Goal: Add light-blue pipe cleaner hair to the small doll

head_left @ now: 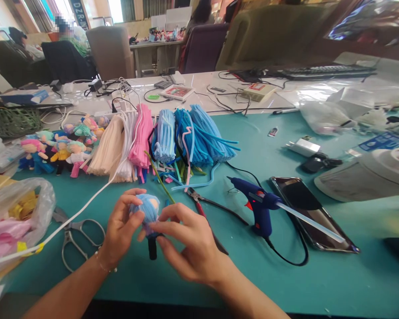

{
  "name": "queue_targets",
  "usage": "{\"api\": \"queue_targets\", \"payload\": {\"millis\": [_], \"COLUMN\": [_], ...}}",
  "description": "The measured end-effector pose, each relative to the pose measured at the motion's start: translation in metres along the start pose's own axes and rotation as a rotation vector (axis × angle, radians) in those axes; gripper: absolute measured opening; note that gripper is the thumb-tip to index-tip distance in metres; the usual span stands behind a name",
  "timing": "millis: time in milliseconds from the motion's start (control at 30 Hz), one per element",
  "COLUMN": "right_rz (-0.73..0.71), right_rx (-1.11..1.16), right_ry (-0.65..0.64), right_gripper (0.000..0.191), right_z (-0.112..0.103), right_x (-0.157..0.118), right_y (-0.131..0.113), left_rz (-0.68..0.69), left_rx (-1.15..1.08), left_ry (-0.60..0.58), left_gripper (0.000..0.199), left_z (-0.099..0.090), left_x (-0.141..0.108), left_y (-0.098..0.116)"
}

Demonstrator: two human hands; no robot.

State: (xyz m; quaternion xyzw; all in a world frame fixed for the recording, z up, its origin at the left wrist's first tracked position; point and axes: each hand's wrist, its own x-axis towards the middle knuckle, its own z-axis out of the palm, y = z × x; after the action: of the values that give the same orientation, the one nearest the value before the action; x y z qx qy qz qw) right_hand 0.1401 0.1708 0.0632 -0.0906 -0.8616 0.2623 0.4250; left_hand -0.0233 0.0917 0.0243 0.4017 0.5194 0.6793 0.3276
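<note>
A small doll (148,208) with light blue hair, a pale face and a black lower part is held upright above the green mat. My left hand (123,226) grips its head from the left, fingers and thumb round the blue hair. On the other side, my right hand (186,239) pinches the doll's body just below the head. Red-handled pliers (201,208) lie partly behind my right hand. Bundles of pink (142,137), light blue (165,135) and darker blue (209,137) fuzzy stems stand behind the hands.
Scissors (81,237) and a plastic bag (20,217) lie left. A blue glue gun (259,201), a phone (314,212) and a white container (369,175) are right. Finished dolls (56,150) sit back left. A white cable (89,199) crosses the left side. People sit in the background.
</note>
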Motion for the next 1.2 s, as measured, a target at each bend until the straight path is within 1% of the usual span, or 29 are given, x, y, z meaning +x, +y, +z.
{"api": "queue_targets", "payload": {"millis": [133, 233, 400, 533, 700, 867, 967, 1100, 1200], "right_rz": [0.115, 0.170, 0.236, 0.292, 0.352, 0.399, 0.436, 0.499, 0.524], "right_rx": [0.151, 0.206, 0.263, 0.312, 0.336, 0.379, 0.499, 0.717, 0.756], "right_ry": [0.161, 0.220, 0.274, 0.305, 0.325, 0.357, 0.428, 0.527, 0.554], "right_gripper": [0.019, 0.019, 0.019, 0.019, 0.019, 0.021, 0.025, 0.023, 0.022], "right_z": [-0.006, -0.008, -0.008, -0.007, -0.008, -0.007, -0.006, -0.005, -0.003], "right_x": [0.002, 0.004, 0.005, 0.004, 0.003, 0.003, 0.003, 0.004, 0.005], "right_y": [0.000, 0.000, 0.000, 0.001, 0.001, 0.003, 0.006, 0.009, 0.010], "left_rz": [-0.222, -0.348, -0.433, -0.518, -0.538, -0.546, -0.551, -0.525, -0.481], "left_rx": [-0.192, -0.348, -0.504, -0.607, -0.681, -0.666, -0.629, -0.582, -0.520], "left_ry": [0.022, 0.007, -0.024, 0.003, -0.001, 0.032, 0.067, 0.068, 0.081], "left_gripper": [0.023, 0.023, 0.025, 0.031, 0.027, 0.029, 0.032, 0.038, 0.039], "left_z": [0.001, 0.002, 0.001, 0.003, 0.004, 0.005, 0.006, 0.007, 0.008], "left_x": [0.005, 0.009, 0.012, 0.013, 0.014, 0.014, 0.014, 0.014, 0.014], "left_y": [0.002, 0.001, 0.003, 0.009, 0.012, 0.011, 0.012, 0.013, 0.014]}}
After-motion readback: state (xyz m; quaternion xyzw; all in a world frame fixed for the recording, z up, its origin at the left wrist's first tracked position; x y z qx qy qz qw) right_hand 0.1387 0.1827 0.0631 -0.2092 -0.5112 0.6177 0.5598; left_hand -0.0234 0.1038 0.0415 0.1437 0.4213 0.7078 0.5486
